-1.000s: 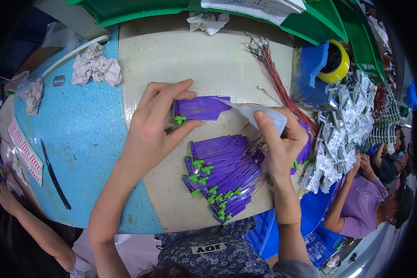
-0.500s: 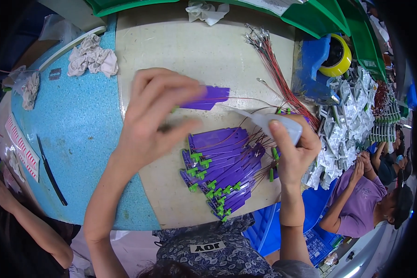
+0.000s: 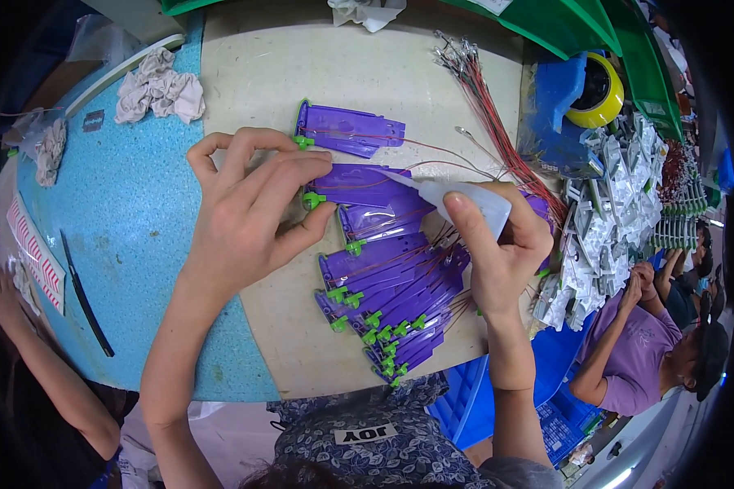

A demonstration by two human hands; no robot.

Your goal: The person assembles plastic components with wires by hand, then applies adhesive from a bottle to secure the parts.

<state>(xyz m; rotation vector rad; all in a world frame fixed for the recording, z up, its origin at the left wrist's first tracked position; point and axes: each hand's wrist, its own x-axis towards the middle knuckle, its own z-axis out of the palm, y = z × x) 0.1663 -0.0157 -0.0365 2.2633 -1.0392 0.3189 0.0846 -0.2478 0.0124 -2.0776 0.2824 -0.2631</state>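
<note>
With fingertips at its green-clip end, my left hand (image 3: 240, 212) grips a flat purple plastic part (image 3: 359, 186) that has a thin red wire along it. In my right hand (image 3: 510, 269) is a white squeeze bottle (image 3: 483, 210), its thin nozzle tip over that same part. Just beyond lies another purple part (image 3: 351, 130) with a wire and green ends, apart from my fingers. Nearer to me, a fanned stack of purple parts (image 3: 391, 273) with green clips overlaps on the table. My palm and fingers cover some of the held part's left end.
Red and black wires (image 3: 493, 114) lie bundled at far right, beside yellow tape (image 3: 602, 94) on a blue dispenser. White plastic pieces (image 3: 603, 220) are heaped at the right. A black-handled tool (image 3: 88, 306) and crumpled cloth (image 3: 161, 88) rest on the blue mat. Other people sit on both sides.
My left hand, blurred before, has moved slightly left and now grips a purple part. Another purple part lies farther up the table. The bottle has shifted a little left.
</note>
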